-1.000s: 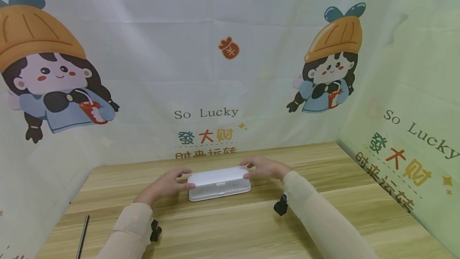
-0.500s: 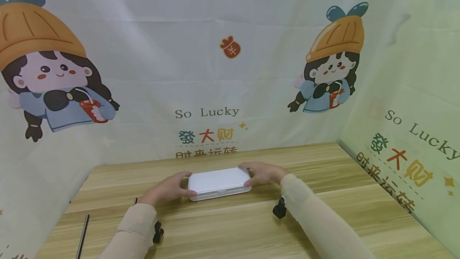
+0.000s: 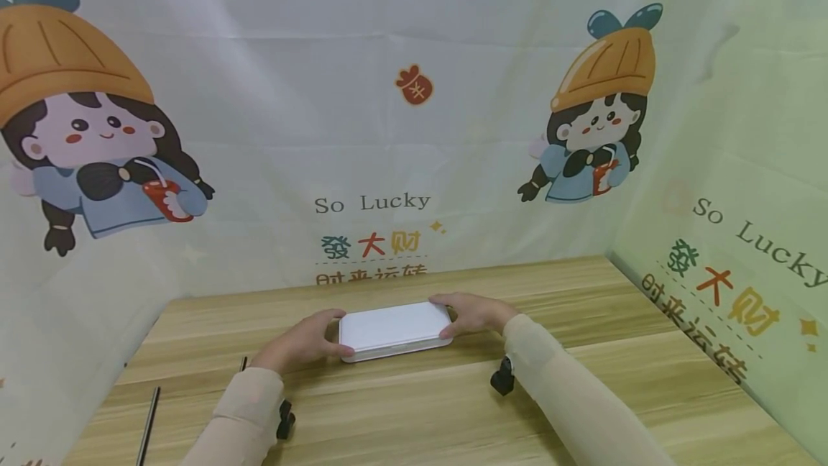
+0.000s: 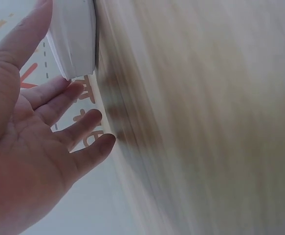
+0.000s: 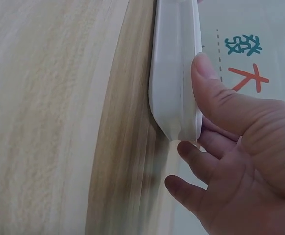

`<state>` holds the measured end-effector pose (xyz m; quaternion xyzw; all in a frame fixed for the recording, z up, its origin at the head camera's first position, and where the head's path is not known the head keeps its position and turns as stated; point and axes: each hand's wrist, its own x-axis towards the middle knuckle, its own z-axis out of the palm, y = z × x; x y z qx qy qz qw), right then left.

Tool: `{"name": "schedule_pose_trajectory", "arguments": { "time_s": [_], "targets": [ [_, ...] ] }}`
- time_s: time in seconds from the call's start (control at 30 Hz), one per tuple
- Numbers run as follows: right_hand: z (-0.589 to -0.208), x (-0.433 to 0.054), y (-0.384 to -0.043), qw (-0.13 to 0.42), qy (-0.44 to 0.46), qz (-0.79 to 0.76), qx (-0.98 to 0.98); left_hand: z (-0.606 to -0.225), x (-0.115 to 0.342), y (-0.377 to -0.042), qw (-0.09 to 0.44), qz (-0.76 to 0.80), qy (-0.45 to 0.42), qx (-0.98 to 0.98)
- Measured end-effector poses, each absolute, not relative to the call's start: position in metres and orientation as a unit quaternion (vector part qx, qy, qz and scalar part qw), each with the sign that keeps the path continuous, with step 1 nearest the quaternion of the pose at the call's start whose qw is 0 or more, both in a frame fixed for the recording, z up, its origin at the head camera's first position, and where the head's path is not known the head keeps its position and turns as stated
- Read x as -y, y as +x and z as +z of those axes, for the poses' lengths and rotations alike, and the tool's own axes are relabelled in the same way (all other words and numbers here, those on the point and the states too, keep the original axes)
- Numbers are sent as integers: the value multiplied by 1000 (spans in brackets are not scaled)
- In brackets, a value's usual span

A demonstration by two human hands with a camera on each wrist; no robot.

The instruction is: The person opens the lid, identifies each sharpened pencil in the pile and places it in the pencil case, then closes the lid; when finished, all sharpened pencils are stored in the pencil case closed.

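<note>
A white pencil case (image 3: 394, 326) with a hinged lid lies flat on the wooden table (image 3: 401, 416), its lid down. At its left end, my left hand (image 3: 304, 340) grips it, thumb on the front corner and fingers toward the back. My right hand (image 3: 475, 313) does likewise at the right end. The left wrist view shows the thumb over the lid of the case (image 4: 74, 39), some fingertips at its end and the others spread free. In the right wrist view, the thumb presses the lid edge of the case (image 5: 174, 73). Its contents are hidden.
A thin dark rod (image 3: 149, 423) lies at the table's left side. Another dark tip (image 3: 243, 363) sticks out behind the left sleeve (image 3: 242, 408). A printed cloth backdrop (image 3: 362, 164) rises along the table's back edge and sides.
The lid stood ajar a second ago, with the inside showing at the front. Both thumbs came down with it, and the left hand shifted slightly right. In the last half second little moved.
</note>
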<state>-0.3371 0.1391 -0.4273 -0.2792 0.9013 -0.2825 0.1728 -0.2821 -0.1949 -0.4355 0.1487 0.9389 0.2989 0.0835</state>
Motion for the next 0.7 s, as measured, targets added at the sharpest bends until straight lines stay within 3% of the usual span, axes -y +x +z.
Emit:
{"name": "schedule_pose_trajectory", "arguments": {
  "time_s": [0.47,0.7],
  "targets": [
    [-434,-141,-337,137,-275,-268,-913,-436,191,-282,76,282,130,-947],
    [-439,-144,-335,151,-280,-278,-906,-441,194,-281,69,286,137,-946]
  ]
}}
